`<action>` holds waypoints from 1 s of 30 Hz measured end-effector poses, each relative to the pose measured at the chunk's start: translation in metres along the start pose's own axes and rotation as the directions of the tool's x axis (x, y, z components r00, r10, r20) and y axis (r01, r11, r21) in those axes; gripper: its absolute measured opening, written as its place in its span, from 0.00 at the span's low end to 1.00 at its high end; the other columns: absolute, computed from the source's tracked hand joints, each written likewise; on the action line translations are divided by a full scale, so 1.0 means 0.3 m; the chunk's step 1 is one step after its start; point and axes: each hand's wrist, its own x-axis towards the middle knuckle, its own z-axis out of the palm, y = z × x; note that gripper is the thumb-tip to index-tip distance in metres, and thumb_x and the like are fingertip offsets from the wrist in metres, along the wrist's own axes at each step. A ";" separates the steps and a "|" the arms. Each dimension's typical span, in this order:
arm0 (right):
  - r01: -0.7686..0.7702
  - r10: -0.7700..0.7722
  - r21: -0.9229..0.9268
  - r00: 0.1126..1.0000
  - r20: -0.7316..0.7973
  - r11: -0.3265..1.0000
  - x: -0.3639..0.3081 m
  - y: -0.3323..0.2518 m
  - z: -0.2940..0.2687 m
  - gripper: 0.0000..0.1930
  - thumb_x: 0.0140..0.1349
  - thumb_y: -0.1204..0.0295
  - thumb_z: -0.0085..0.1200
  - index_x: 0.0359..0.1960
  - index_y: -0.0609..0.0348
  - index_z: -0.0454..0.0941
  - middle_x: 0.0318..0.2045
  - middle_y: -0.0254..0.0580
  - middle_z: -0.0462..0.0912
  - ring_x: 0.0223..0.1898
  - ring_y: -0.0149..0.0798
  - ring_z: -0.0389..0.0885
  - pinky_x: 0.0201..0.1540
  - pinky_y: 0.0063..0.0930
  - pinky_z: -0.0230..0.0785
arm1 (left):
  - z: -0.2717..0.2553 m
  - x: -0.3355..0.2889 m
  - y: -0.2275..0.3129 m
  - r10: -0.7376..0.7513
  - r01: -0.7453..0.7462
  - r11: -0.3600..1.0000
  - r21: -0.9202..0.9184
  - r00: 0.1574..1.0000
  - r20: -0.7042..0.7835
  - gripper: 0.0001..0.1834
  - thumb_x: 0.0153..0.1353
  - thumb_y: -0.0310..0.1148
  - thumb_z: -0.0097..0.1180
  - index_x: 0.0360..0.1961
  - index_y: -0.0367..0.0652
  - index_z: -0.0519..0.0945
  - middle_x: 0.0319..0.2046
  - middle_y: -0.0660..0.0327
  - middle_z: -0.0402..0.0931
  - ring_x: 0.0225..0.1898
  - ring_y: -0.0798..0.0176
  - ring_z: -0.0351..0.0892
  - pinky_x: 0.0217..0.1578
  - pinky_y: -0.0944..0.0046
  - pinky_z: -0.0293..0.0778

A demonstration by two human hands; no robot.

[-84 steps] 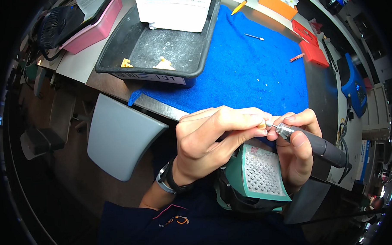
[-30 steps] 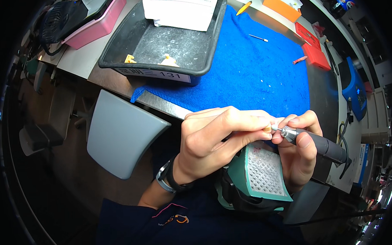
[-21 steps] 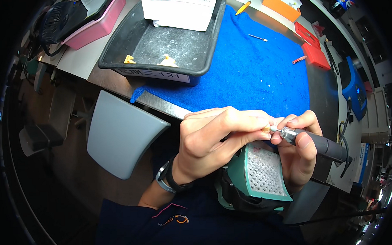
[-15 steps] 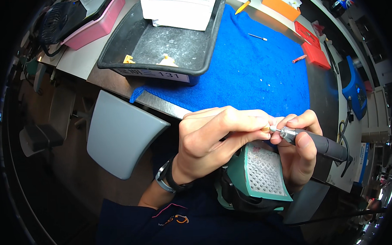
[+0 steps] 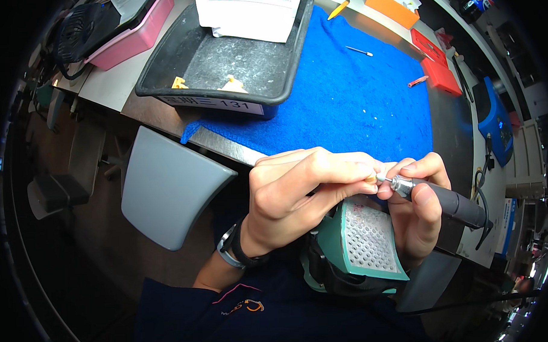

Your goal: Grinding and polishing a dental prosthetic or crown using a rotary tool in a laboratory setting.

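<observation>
My left hand [image 5: 299, 191] is closed, thumb and fingertips pinching a small yellowish piece [image 5: 371, 179] mostly hidden by the fingers. A dark grey rotary handpiece [image 5: 449, 203] with a silver collar lies in the grip of my right hand [image 5: 425, 217]. Its small whitish grinding tip [image 5: 380, 177] meets the piece or sits right beside it; contact is too small to tell. Fingertips of both hands come together around the tip, over the near edge of a blue towel [image 5: 356, 102]. Beneath the hands is a green frame [image 5: 329, 244] with a white perforated panel [image 5: 368, 237].
Far left on the bench stands a black tray [image 5: 234, 58] holding papers [image 5: 250, 15] and pale yellow pieces [image 5: 232, 84]. A pen [image 5: 359, 50], an orange box [image 5: 392, 7], red cases [image 5: 441, 76] and a blue device [image 5: 492, 124] lie beyond. A grey chair back [image 5: 169, 187] is at left.
The handpiece and its tip have shifted very slightly against the pinched piece. Both hands keep their grip and almost the same place.
</observation>
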 end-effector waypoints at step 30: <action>-0.011 0.011 0.003 1.000 0.002 1.000 -0.002 -0.003 -0.001 0.09 0.68 0.77 0.57 0.46 0.70 0.75 0.39 0.61 0.85 0.43 0.46 0.87 0.53 0.41 0.80 | 0.001 0.000 -0.006 0.037 -0.035 0.998 0.046 0.999 -0.031 0.18 0.52 0.15 0.75 0.44 0.35 0.84 0.37 0.45 0.89 0.36 0.54 0.92 0.35 0.61 0.88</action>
